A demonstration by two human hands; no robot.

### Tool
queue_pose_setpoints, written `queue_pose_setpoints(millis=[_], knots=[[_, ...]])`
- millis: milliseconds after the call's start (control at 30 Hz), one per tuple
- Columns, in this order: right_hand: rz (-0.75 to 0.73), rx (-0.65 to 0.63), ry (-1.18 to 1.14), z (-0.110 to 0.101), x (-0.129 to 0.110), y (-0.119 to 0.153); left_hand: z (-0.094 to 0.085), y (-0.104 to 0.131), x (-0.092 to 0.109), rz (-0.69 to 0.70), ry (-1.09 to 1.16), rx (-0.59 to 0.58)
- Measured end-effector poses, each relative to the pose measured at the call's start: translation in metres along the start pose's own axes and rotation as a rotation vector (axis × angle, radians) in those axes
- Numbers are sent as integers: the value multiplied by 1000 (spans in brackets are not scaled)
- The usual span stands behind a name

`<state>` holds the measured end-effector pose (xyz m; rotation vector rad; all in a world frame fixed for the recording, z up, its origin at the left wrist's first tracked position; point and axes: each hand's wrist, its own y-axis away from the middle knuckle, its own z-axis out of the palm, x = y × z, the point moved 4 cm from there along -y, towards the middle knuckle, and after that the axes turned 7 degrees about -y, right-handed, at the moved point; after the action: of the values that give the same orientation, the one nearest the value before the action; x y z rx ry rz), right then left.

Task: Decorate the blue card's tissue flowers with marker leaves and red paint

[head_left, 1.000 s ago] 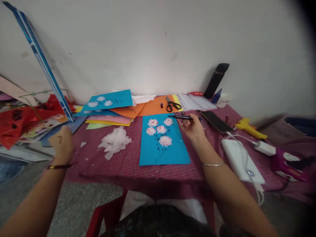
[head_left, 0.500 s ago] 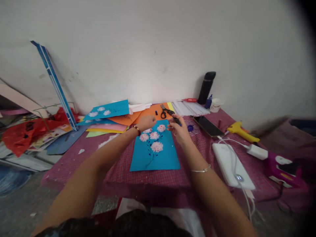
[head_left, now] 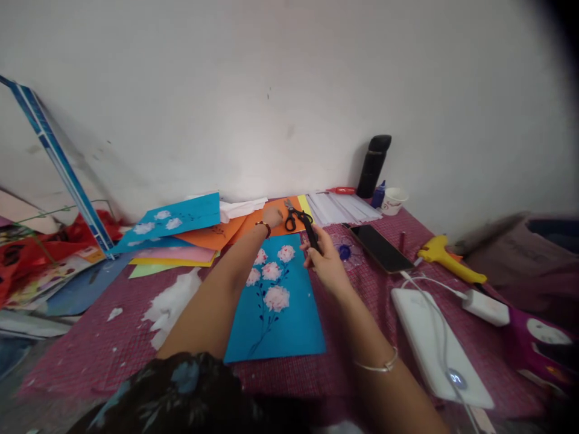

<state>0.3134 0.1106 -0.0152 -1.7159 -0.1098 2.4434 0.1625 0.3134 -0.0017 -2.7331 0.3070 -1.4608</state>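
My right hand is closed around a thick black marker, held upright beside the right edge of a blue sheet. On that sheet are several pale pink blossoms with dark painted stems and leaves. My left hand reaches past the sheet's far edge, over orange paper. Its fingers are curled, and whatever they may hold is hidden. Between the hands, scissors with black handles lie on the orange paper, partly behind the marker.
Another blue flower picture rests on coloured paper at the left, near crumpled white tissue. On the right lie a phone, a white power bank with cables and a yellow glue gun. A black bottle stands by the wall.
My left hand has reached farther over the orange paper, and the small dark piece that lay there no longer shows. My view has moved closer to the table. The marker stays in my right hand.
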Motion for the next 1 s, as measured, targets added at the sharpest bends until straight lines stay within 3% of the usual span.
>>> queue_pose_setpoints(millis=[133, 267, 433, 533, 633, 733, 867, 1000], knots=[[-15, -6, 76, 1, 3, 0, -12, 30, 11, -77, 136, 7], [-118, 13, 232, 3, 1, 0, -47, 93, 15, -85, 312, -3], [-261, -105, 578, 21, -3, 15, -97, 195, -11, -92, 468, 46], [-285, -191, 687, 36, -1, 27, -113, 231, -25, -88, 643, 103], [-301, -212, 756, 43, 3, 33, -111, 236, -31, -97, 726, 106], [-298, -223, 787, 42, 9, 31, -97, 227, -32, -123, 842, 62], [-231, -250, 781, 38, 17, 28, -78, 227, -39, -213, 1037, -56], [-190, -289, 801, 40, 14, 32, -69, 235, -48, -276, 1093, -153]])
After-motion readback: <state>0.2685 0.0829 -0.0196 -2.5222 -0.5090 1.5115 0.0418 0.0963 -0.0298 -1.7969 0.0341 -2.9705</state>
